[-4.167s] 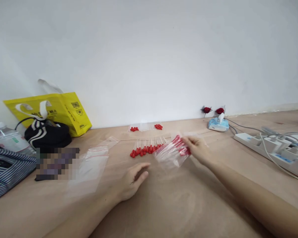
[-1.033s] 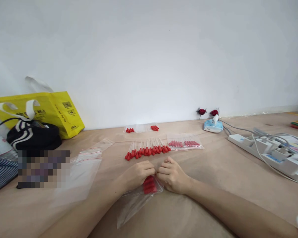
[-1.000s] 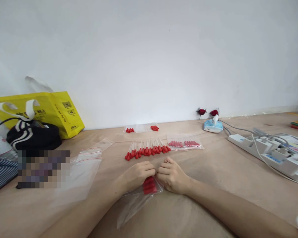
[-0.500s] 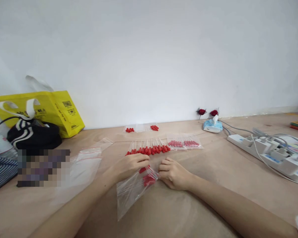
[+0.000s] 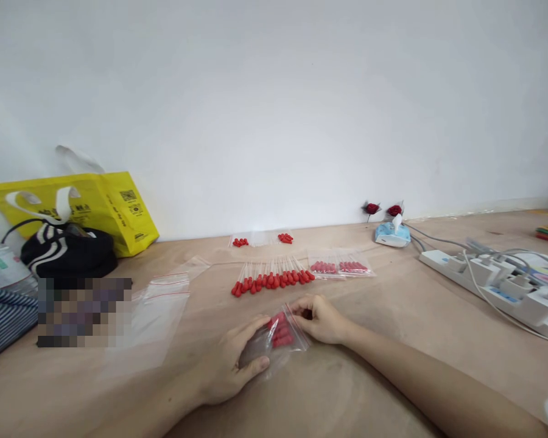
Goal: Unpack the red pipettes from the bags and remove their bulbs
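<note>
A clear zip bag [image 5: 296, 342] with several red-headed pieces [image 5: 282, 331] inside lies between my hands at the middle of the table. My left hand [image 5: 226, 365] holds the bag's left side, thumb below and fingers above. At the bag's right end, my right hand [image 5: 322, 317] pinches the edge near the zip strip; its fingertips are partly hidden. Just beyond, a row of thin pale sticks with red bulb-shaped heads [image 5: 274, 280] lies with the heads toward me. Filled clear bags [image 5: 340, 266] of similar red pieces rest right of that row.
Small red pieces [image 5: 285, 238] lie on clear plastic by the wall. Empty zip bags [image 5: 159, 310] are at left, near a yellow bag [image 5: 119, 213] and black cap [image 5: 68, 252]. To the right are a tissue pack [image 5: 391, 234], dark red flowers [image 5: 394, 210] and a power strip [image 5: 484, 283] with cables.
The bag has turned, its open end now toward my right hand, and the red pieces sit inside it. My left hand has moved down and nearer, from the bag's top to its left side.
</note>
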`<act>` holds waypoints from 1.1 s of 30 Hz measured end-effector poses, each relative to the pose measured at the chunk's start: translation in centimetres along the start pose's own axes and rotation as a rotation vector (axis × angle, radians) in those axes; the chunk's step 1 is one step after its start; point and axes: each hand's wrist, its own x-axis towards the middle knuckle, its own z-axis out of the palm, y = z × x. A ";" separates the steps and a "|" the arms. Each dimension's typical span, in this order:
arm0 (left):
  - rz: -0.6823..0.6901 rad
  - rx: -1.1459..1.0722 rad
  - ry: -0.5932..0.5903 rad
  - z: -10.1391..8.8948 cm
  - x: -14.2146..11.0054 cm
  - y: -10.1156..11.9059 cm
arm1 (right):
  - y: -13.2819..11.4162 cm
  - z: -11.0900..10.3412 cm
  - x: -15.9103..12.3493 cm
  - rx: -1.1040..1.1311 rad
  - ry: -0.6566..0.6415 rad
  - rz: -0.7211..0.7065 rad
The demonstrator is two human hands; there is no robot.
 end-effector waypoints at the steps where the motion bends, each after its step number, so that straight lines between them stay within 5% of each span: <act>1: 0.017 0.000 -0.003 0.0 0.3 -0.1 | 0.0 0.1 0.1 0.039 -0.021 0.034; 6: 0.089 0.000 -0.007 0.1 1.2 -0.6 | 0.0 0.2 0.2 0.070 0.114 0.050; 19: 0.076 -0.001 0.009 0.7 1.2 -1.1 | -1.4 0.3 0.1 0.025 0.008 0.086; 28: 0.060 -0.001 0.014 0.5 1.1 -1.0 | -0.8 0.5 -0.2 0.267 0.006 0.132; 33: 0.033 0.003 0.023 0.5 1.0 -1.1 | 0.8 -2.0 -0.2 0.493 0.125 0.202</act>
